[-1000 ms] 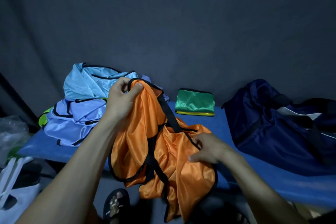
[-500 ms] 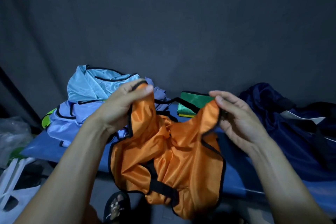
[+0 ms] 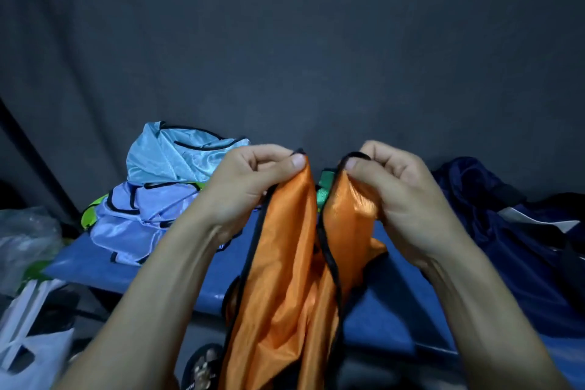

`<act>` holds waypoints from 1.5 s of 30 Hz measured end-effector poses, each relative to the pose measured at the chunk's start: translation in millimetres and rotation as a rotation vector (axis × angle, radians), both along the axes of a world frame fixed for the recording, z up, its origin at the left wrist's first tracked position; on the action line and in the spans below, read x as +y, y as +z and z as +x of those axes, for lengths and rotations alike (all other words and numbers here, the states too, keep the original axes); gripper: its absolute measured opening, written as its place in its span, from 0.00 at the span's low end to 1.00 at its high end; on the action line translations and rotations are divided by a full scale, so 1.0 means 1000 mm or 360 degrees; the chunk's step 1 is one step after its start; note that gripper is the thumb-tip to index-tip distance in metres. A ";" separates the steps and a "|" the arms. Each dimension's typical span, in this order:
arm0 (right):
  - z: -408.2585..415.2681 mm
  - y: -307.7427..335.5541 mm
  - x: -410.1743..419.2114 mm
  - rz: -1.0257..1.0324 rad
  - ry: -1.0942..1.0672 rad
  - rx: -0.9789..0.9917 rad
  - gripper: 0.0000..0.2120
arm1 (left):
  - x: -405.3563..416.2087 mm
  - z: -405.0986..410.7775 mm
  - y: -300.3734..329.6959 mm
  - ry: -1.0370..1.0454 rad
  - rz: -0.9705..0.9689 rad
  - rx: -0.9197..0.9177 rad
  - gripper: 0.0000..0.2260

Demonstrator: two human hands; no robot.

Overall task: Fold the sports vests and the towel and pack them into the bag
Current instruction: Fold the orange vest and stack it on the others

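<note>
An orange sports vest [image 3: 285, 269] with black trim hangs in front of me, held up by its two shoulder straps. My left hand [image 3: 250, 180] pinches the left strap between thumb and fingers. My right hand [image 3: 389, 187] pinches the right strap the same way, close beside the left. A heap of light blue and lilac vests [image 3: 158, 193] lies at the left on the blue surface [image 3: 395, 310]. A folded green vest [image 3: 324, 184] shows only as a sliver between the straps. The dark navy bag [image 3: 512, 231] lies at the right.
A dark grey cloth wall stands behind the blue surface. Clear and white plastic bags [image 3: 28, 320] lie on the floor at the lower left. A black sandal [image 3: 202, 367] is on the floor under the hanging vest.
Both hands have risen and come closer together, lifting the orange vest so that it hangs long and narrow. My right hand, earlier open at the strap, now pinches it.
</note>
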State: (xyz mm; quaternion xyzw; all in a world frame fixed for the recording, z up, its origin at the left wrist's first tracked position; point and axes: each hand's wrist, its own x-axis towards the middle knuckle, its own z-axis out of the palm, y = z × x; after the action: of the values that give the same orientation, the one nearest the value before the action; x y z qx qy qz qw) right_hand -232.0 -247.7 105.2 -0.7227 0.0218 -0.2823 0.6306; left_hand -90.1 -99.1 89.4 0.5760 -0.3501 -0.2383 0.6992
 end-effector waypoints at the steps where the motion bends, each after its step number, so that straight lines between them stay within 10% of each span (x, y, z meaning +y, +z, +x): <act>1: 0.000 0.001 0.003 -0.0020 -0.0009 0.0005 0.18 | -0.001 0.000 -0.003 -0.0021 0.0016 -0.0002 0.07; 16: 0.007 -0.015 -0.003 -0.0598 -0.0495 -0.0002 0.14 | -0.010 -0.024 -0.013 -0.0254 -0.0124 -0.0128 0.11; 23: -0.009 -0.005 -0.014 -0.0170 0.0268 0.0336 0.12 | -0.003 -0.021 -0.010 -0.0197 -0.0099 -0.0494 0.10; 32: -0.017 0.040 -0.005 -0.0490 0.0073 0.0243 0.16 | 0.011 -0.026 -0.002 -0.0217 -0.0076 -0.0456 0.07; 45: -0.053 0.170 0.032 -0.0959 0.0062 -0.0027 0.09 | 0.059 -0.052 0.135 -0.0490 -0.0086 -0.0763 0.09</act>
State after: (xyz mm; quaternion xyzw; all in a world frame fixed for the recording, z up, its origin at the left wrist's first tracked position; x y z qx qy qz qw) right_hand -285.0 -215.8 275.0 -0.8751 -0.0822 -0.2699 0.3931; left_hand -142.2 -40.4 224.2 0.5371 -0.5949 -0.1893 0.5672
